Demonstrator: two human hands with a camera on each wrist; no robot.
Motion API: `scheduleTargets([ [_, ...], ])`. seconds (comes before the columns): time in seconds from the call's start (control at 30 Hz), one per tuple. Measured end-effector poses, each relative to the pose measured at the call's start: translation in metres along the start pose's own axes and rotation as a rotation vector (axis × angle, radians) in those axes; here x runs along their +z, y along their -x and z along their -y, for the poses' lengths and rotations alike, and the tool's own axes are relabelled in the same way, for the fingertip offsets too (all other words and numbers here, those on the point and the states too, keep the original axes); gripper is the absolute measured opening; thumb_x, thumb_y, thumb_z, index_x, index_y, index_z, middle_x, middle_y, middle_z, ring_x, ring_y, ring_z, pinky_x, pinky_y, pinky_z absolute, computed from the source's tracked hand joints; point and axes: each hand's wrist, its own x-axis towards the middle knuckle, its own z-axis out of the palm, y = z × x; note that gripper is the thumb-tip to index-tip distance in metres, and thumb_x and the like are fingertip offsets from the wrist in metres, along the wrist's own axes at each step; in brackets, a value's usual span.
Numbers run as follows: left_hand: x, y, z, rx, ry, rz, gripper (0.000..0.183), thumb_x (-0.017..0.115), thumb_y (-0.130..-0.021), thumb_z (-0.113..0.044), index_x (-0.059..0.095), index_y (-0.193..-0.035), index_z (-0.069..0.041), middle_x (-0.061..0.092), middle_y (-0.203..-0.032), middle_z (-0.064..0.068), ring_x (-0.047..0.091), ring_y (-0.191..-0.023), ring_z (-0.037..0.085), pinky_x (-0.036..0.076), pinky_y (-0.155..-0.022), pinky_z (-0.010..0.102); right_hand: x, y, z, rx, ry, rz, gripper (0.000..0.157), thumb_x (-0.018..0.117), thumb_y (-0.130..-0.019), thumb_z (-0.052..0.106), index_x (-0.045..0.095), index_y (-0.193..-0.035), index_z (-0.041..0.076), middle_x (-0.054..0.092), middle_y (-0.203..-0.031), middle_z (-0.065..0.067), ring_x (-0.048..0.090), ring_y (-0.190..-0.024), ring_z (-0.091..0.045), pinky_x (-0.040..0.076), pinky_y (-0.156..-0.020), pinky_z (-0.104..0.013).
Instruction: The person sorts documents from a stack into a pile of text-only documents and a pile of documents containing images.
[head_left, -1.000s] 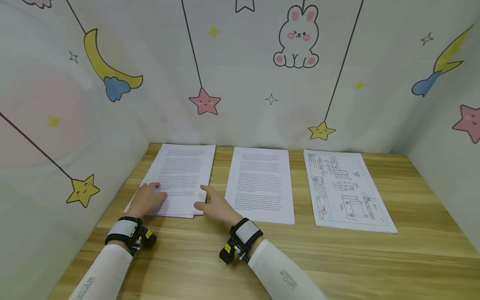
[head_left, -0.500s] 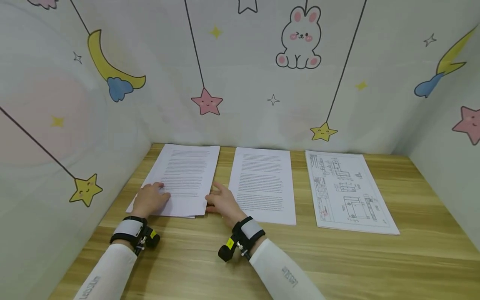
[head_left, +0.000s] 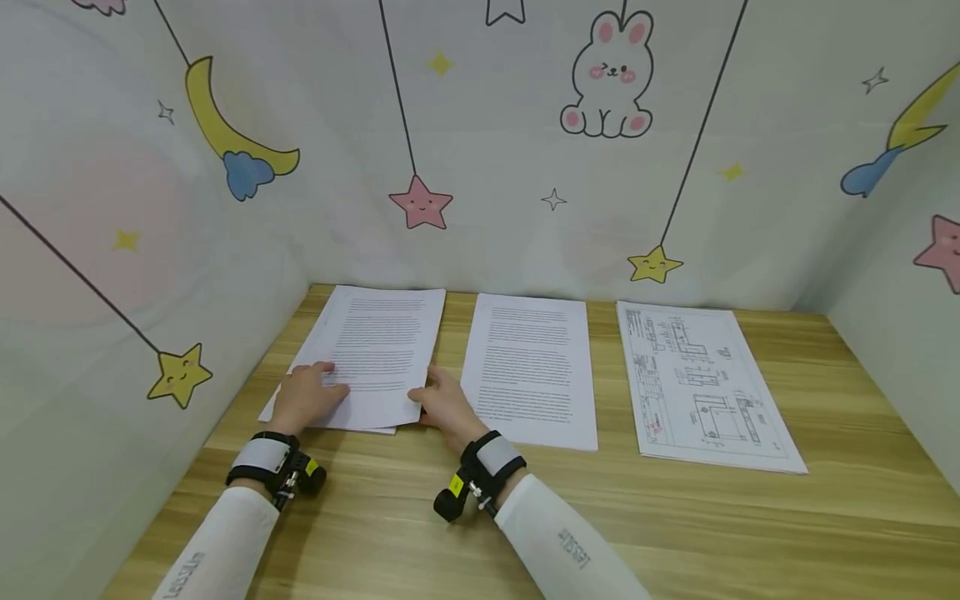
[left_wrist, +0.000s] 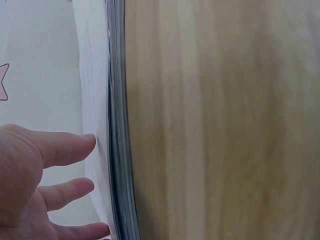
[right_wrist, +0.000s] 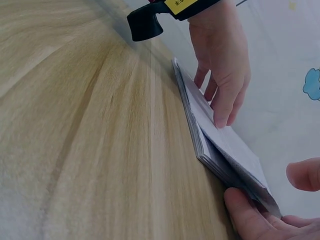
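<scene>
On the left of the table lies a stack of printed paper (head_left: 378,333); its upper sheets sit shifted to the right over the rest. My left hand (head_left: 302,400) rests spread on the stack's lower left, with its fingertips (left_wrist: 87,141) on the top sheet. At the lower right corner, my right hand (head_left: 448,408) has its thumb over the edge of the upper sheets and its fingers beneath. In the right wrist view, these upper sheets (right_wrist: 240,150) stand raised from the lower pile (right_wrist: 212,162), leaving a gap along that edge.
A second printed text stack (head_left: 528,375) lies in the middle, right beside my right hand. Farther right is a stack of technical drawings (head_left: 705,387). The wooden table (head_left: 375,525) meets a cartoon-printed curtain (head_left: 495,250) at the back and sides.
My right hand has moved in to the stack's right edge, and its fingers now take hold of the upper sheets. Those sheets have shifted right and their corner is lifted. My left hand stays on top.
</scene>
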Motion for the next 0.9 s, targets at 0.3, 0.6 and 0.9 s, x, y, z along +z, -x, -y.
scheduleTargets([
  [0.3, 0.008, -0.002, -0.009, -0.032, 0.077, 0.015, 0.057, 0.053, -0.095, -0.029, 0.049, -0.141, 0.004, 0.046, -0.138, 0.039, 0.043, -0.125, 0.059, 0.039, -0.101, 0.065, -0.006, 0.001, -0.003, -0.031, -0.029, -0.013, 0.049, 0.054, -0.095, 0.005, 0.041, -0.143, -0.001, 0.061, -0.130, -0.020, 0.069, -0.107, -0.027, 0.060, -0.080, -0.037],
  [0.6, 0.004, -0.002, -0.012, -0.049, 0.112, -0.011, 0.053, 0.048, -0.099, -0.028, 0.049, -0.140, 0.004, 0.050, -0.134, 0.037, 0.050, -0.121, 0.055, 0.043, -0.098, 0.062, -0.008, -0.006, -0.010, -0.083, 0.016, -0.059, 0.054, 0.047, -0.089, -0.006, 0.047, -0.141, 0.006, 0.061, -0.133, -0.013, 0.063, -0.112, -0.020, 0.052, -0.090, -0.030],
  [0.9, 0.005, -0.002, -0.009, -0.129, 0.315, -0.067, 0.062, 0.044, -0.100, -0.026, 0.031, -0.151, 0.006, 0.035, -0.153, 0.033, 0.035, -0.142, 0.049, 0.032, -0.116, 0.057, -0.014, -0.001, -0.006, -0.050, -0.069, -0.038, 0.050, 0.047, -0.093, -0.003, 0.046, -0.142, 0.006, 0.060, -0.136, -0.014, 0.063, -0.111, -0.021, 0.053, -0.087, -0.030],
])
